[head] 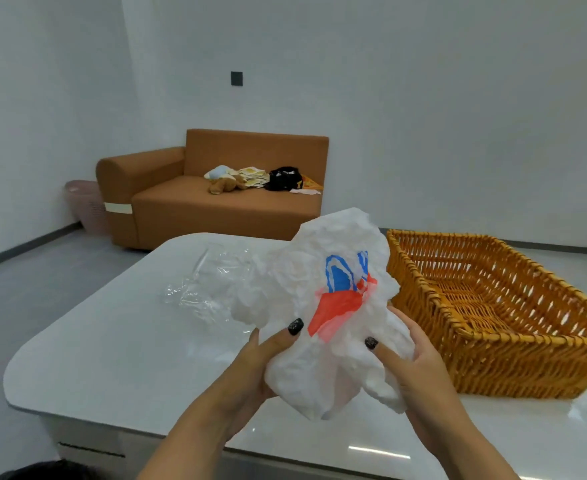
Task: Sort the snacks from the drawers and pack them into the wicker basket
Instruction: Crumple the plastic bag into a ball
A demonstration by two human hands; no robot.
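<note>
I hold a crumpled white bag (333, 306) up over the near edge of the table (112, 341), both hands clamped on its lower part. My left hand (250, 365) grips its left side, thumb on the front; my right hand (413, 355) grips its right side, thumb pressed into the plastic. The basket (493, 317) sits just right of the bag. Clear wrap (209, 285) lies on the table behind it, to the left.

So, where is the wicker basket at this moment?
In the head view the wicker basket stands on the white table, at the right, beside the white plastic bag held in both hands.
</note>
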